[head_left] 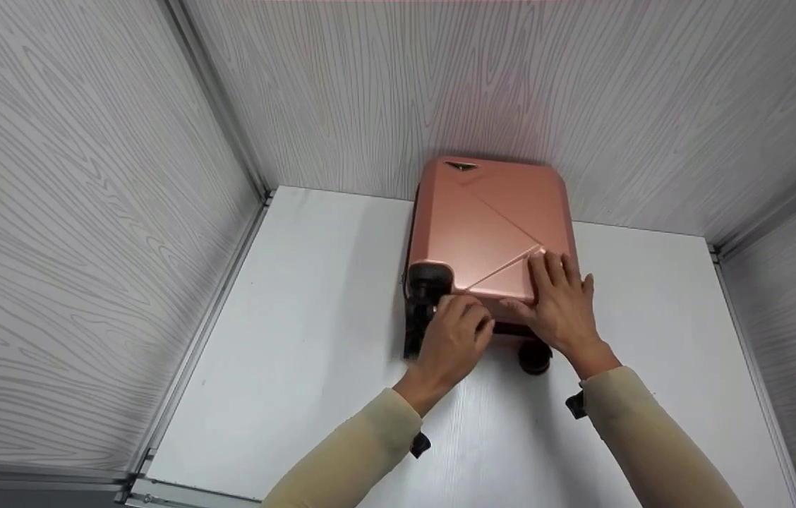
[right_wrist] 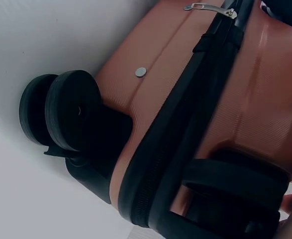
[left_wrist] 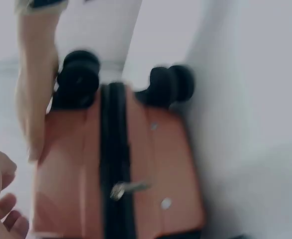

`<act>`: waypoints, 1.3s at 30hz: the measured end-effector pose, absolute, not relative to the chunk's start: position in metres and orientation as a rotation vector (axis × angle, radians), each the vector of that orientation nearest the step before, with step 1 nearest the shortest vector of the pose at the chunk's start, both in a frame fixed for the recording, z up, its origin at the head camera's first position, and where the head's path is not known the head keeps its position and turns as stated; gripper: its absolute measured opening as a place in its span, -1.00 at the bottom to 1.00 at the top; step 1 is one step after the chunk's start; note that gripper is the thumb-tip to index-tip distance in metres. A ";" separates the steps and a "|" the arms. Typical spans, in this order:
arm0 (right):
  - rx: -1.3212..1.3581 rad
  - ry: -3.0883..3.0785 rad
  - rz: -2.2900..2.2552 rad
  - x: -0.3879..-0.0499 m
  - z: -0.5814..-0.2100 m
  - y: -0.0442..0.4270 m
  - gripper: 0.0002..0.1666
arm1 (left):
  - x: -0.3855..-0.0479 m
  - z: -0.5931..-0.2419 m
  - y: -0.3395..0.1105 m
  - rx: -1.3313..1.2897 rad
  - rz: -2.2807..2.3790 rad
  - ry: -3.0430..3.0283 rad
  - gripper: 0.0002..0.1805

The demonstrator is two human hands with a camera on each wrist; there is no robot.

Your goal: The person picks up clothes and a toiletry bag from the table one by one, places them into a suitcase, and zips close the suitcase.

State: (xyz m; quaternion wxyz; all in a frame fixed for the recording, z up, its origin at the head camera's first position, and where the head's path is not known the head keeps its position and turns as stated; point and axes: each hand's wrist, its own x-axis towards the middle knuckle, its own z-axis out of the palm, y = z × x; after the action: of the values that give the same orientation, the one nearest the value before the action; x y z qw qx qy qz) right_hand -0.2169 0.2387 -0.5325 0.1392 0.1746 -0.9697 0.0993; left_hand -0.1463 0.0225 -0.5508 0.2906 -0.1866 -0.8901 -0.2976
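Observation:
A pink hard-shell suitcase [head_left: 490, 219] lies flat on the white surface, its wheeled end towards me. My left hand [head_left: 451, 335] is at the near left corner, beside a black wheel [head_left: 430, 282]. Its fingers are loosely bent, and the left wrist view shows nothing between thumb and fingers [left_wrist: 9, 204]. On the near right corner rests my right hand [head_left: 562, 303], fingers spread over the top shell, hiding the wheel there. A black zipper band [left_wrist: 115, 144] runs along the wheeled end. From it sticks out a metal zipper pull [left_wrist: 136, 186], apart from both hands.
A lower wheel [head_left: 534, 356] touches the white surface [head_left: 327, 296] under the right side. The suitcase's far end is close to the patterned back wall [head_left: 341, 92]. Side panels [head_left: 73, 212] with metal edge rails enclose the surface left and right.

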 end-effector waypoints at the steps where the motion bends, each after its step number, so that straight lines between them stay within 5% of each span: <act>1: 0.506 -2.799 0.275 -0.217 -0.533 0.239 0.23 | -0.143 -0.556 0.025 -0.507 -0.791 -2.386 -0.91; 12: 0.507 -2.784 0.176 -0.217 -0.544 0.238 0.36 | -0.140 -0.612 0.017 -0.166 -0.748 -2.638 -0.82; 24: 0.513 -2.766 0.167 -0.215 -0.547 0.238 0.36 | -0.148 -0.623 0.022 0.024 -0.972 -2.775 -0.65; 39: 0.497 -2.761 0.149 -0.216 -0.546 0.239 0.36 | -0.152 -0.636 0.034 -0.134 -0.597 -2.549 -0.65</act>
State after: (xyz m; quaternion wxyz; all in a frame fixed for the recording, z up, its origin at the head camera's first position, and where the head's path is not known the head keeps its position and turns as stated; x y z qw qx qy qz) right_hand -0.2159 0.2394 -0.5463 0.1652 0.1743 -0.9693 0.0522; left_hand -0.1517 0.0343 -0.6357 0.2572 -0.0495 -0.9397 -0.2201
